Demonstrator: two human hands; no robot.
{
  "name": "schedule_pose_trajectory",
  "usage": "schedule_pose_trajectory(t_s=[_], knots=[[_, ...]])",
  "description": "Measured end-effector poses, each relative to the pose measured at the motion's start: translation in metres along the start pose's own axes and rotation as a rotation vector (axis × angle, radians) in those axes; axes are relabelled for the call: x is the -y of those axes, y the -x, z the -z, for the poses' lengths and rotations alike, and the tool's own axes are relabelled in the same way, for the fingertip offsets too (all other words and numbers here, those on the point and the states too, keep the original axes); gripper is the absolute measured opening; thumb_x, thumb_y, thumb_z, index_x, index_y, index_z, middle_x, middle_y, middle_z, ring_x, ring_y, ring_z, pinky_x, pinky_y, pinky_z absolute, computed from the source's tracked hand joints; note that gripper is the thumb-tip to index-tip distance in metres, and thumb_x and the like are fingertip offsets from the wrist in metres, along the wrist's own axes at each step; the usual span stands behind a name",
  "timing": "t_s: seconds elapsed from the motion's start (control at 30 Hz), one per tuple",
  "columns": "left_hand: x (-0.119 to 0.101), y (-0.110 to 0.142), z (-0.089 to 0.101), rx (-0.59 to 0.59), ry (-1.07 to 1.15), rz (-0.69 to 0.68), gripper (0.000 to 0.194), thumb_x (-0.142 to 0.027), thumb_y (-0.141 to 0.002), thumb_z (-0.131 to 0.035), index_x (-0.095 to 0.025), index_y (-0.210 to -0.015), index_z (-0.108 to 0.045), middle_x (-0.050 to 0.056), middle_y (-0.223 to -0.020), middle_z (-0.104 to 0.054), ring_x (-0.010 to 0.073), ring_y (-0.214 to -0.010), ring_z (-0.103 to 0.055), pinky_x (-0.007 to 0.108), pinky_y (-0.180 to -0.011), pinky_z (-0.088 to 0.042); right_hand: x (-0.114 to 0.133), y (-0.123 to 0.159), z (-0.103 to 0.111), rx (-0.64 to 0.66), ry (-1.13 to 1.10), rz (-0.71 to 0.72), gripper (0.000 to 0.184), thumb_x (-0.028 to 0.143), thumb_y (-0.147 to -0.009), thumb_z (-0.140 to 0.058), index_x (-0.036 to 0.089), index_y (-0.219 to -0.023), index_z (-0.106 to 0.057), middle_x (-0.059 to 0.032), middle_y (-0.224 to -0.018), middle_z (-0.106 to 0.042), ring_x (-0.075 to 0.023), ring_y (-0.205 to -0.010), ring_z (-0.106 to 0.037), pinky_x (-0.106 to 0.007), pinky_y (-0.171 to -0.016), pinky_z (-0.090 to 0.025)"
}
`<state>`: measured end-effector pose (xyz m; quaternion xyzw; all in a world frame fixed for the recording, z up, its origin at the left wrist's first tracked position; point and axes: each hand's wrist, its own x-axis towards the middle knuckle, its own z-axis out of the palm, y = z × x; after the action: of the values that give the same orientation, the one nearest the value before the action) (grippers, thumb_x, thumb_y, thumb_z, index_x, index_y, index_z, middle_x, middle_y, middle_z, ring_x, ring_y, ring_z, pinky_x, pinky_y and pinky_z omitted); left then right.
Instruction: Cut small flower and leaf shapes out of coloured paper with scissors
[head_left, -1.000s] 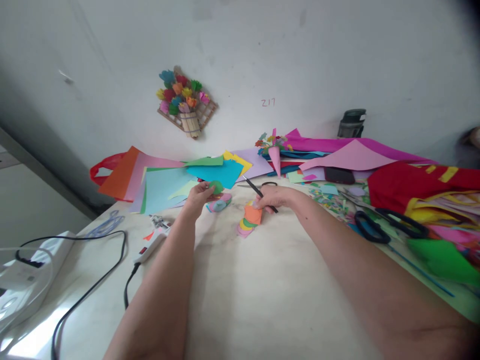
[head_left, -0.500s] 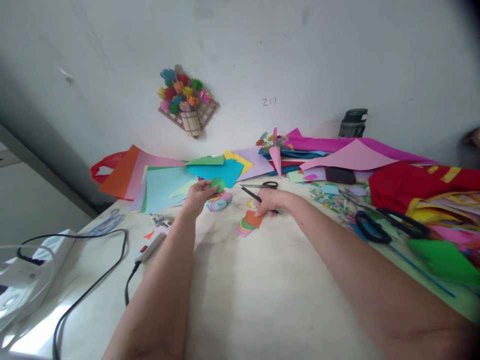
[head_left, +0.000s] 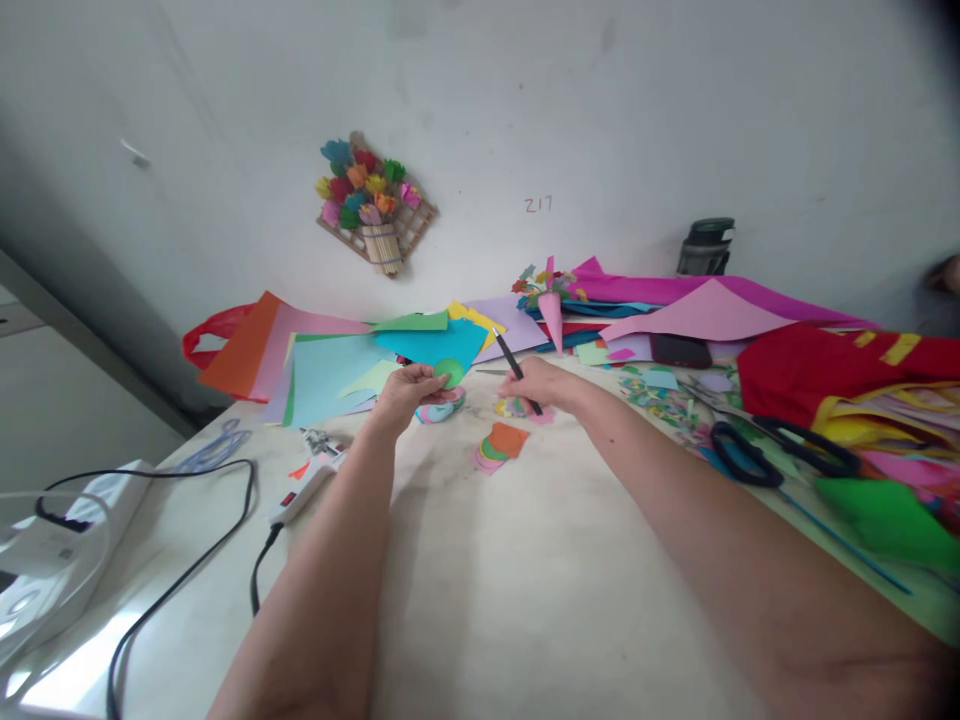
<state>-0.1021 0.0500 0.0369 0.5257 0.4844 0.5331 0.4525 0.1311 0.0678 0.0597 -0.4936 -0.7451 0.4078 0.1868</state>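
Observation:
My left hand [head_left: 411, 390] pinches a green paper circle [head_left: 450, 373] between thumb and fingers, held just above a small pile of pastel paper circles [head_left: 436, 411]. A black pen [head_left: 508, 355] is gripped in my right hand [head_left: 534, 383], its tip slanting up and to the left. Beneath that hand lie small coloured paper pieces [head_left: 514, 406], partly hidden by the fingers. Nearer to me, an orange paper piece [head_left: 509, 440] rests on an overlapping stack of green, yellow and pink circles [head_left: 491, 455]. Scissors [head_left: 489, 372] behind my right hand show only their blades.
Coloured paper sheets [head_left: 337, 375] lie along the wall side. At right are large black-handled scissors [head_left: 750, 455], paper scraps [head_left: 664, 400], a phone [head_left: 680, 350] and a red cloth bag [head_left: 847, 370]. A power strip [head_left: 304, 490] with cables lies at left. A paper flower cone [head_left: 550, 315] stands at the back.
My right hand has left the orange piece and moved back to the small paper pieces, the pen now tilted steeper. My left hand has shifted slightly right with the green circle.

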Motion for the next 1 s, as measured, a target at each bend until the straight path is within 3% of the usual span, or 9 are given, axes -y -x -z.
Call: schedule_pose_trajectory(t_s=[0.17,0.33,0.6,0.8,1.0], knots=[[0.002,-0.001,-0.011,0.123,-0.023,0.031,0.041,-0.036,-0.053,-0.088,-0.014,-0.071,-0.059,0.006,-0.062,-0.07,0.0205,-0.061,-0.07,0.028,-0.059,-0.055,0.002,-0.002,-0.007,-0.058,-0.227,0.162,0.031,0.033,-0.087,-0.06,0.016,-0.062,-0.052,0.0036,-0.037,-0.048,-0.0069,-0.037,-0.038,-0.02,-0.045,-0.033],[0.002,0.0,-0.024,0.22,-0.044,0.05,0.036,-0.034,-0.055,-0.088,-0.014,-0.07,-0.061,0.006,-0.059,-0.068,0.0202,-0.058,-0.069,0.028,-0.058,-0.055,0.002,-0.005,-0.01,-0.105,-0.245,0.135,0.015,0.021,-0.082,-0.064,0.016,-0.069,-0.058,0.0046,-0.039,-0.048,-0.0079,-0.039,-0.042,-0.019,-0.046,-0.035],[-0.003,0.001,-0.023,0.02,0.085,0.065,0.053,-0.06,-0.075,-0.066,-0.009,-0.09,-0.067,0.012,-0.072,-0.072,0.0214,-0.065,-0.071,0.029,-0.06,-0.055,0.001,-0.005,-0.008,-0.183,-0.329,0.138,0.015,0.014,-0.082,-0.06,0.016,-0.068,-0.057,0.0047,-0.039,-0.049,-0.0078,-0.04,-0.043,-0.019,-0.047,-0.036],[0.004,0.0,-0.031,0.141,-0.006,0.047,0.041,-0.041,-0.058,-0.086,-0.01,-0.077,-0.067,0.009,-0.071,-0.07,0.0188,-0.067,-0.069,0.024,-0.059,-0.051,-0.002,-0.008,-0.011,-0.193,-0.393,0.131,0.012,0.016,-0.081,-0.061,0.016,-0.07,-0.057,0.0054,-0.04,-0.048,-0.0085,-0.041,-0.044,-0.019,-0.049,-0.038],[0.005,0.001,-0.041,0.096,0.055,0.002,0.036,-0.038,-0.059,-0.084,-0.013,-0.07,-0.061,0.004,-0.062,-0.066,0.0196,-0.065,-0.069,0.026,-0.059,-0.051,-0.003,-0.008,-0.01,-0.188,-0.394,0.114,0.015,0.015,-0.08,-0.061,0.016,-0.067,-0.056,0.0052,-0.038,-0.047,-0.0083,-0.041,-0.043,-0.019,-0.049,-0.037]])
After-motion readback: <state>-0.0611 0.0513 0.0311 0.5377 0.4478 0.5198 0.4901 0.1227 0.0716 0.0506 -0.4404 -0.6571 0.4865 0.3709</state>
